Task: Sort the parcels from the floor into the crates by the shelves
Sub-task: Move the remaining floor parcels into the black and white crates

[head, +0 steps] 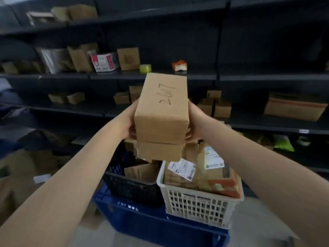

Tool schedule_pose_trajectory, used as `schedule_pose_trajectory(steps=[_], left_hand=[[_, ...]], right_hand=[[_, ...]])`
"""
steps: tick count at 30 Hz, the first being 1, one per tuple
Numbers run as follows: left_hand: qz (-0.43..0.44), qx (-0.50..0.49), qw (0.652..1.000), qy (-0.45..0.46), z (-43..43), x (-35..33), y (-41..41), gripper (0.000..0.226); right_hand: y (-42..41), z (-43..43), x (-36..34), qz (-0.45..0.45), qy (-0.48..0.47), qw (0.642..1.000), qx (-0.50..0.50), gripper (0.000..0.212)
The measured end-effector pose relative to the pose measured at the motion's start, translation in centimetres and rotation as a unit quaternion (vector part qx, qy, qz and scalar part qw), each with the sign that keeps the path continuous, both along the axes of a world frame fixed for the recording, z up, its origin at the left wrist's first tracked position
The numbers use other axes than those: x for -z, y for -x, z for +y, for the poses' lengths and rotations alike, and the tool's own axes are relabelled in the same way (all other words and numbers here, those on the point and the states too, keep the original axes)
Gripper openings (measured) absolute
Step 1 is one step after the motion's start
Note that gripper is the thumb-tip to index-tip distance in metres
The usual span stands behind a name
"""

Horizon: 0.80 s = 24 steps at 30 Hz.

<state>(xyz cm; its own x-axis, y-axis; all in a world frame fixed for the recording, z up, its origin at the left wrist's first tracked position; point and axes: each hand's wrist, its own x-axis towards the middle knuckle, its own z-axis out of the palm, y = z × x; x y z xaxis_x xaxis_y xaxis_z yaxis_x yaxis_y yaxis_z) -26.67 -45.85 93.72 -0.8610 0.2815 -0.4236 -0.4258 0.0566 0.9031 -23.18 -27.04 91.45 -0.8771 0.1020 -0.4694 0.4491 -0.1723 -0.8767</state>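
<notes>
Left hand (127, 122) and right hand (195, 120), each pressed palm-first against an opposite side of the upper parcel (162, 107), with fingers curled in at its lower edge where it meets the lower parcel (160, 150). We cannot tell how the lower one is supported, since the fingertips are hidden behind the cardboard. The upper parcel bears a handwritten number on its top face. The pair is held in the air as a stack, in front of the dark shelves (249, 77) and above the gap between the black crate (131, 186) and the white crate (195, 204), both of which sit on a blue crate (151, 225).

We judge the step in hand to be the delivery of these two parcels into a crate. The white crate is heaped above its rim with labelled parcels (213, 172), while the black crate shows room. To do this well, we would keep even inward pressure from both palms so the lower parcel does not slip free, hold the stack level, and lower it until it rests on the crate's contents before easing the hands apart. If the parcels belong in different crates, we would set the stack down and separate them there, not in the air.
</notes>
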Motion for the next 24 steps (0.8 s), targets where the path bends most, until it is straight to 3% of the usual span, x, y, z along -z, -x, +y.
schedule_pose_trajectory(steps=[3,6,9,10,12,15,17,19,22,24], left_hand=[[0.042,-0.043,0.998,-0.033,-4.8,3.7,3.3,0.036],[0.035,-0.097,0.994,0.027,-8.3,8.5,6.9,0.043],[-0.027,-0.148,0.987,0.064,-10.8,12.8,11.6,0.035],[-0.056,-0.151,0.984,0.079,-11.2,14.1,12.8,0.044],[-0.081,-0.162,0.976,0.12,-11.1,15.1,15.2,0.075],[-0.076,-0.147,0.976,0.143,-9.9,15.9,19.2,0.061],[-0.066,-0.123,0.975,0.175,-8.2,15.1,21.5,0.057],[-0.046,-0.117,0.971,0.205,-7.2,14.7,23.3,0.056],[-0.02,-0.011,0.964,0.263,-6.1,15.9,25.2,0.049],[0.019,0.008,0.957,0.288,-5.8,16.4,25.8,0.042]], right_hand=[[3.6,-5.9,3.0,-0.037,0.07,0.997,-0.017,0.073],[7.6,-9.8,6.7,-0.078,0.109,0.99,-0.033,0.071],[11.8,-11.8,9.3,-0.077,0.146,0.984,-0.06,0.069],[13.1,-12.0,10.0,-0.069,0.146,0.984,-0.075,0.065],[15.9,-11.9,10.3,-0.051,0.115,0.986,-0.106,0.052],[20.0,-10.5,10.8,-0.081,0.042,0.987,-0.135,0.04],[22.7,-9.1,11.1,-0.085,0.061,0.99,-0.097,0.034],[25.4,-7.8,11.1,-0.076,0.069,0.994,-0.029,0.038],[27.8,-6.2,11.7,-0.1,-0.098,0.99,0.019,0.063],[28.1,-5.8,12.5,-0.112,-0.166,0.98,0.004,0.066]])
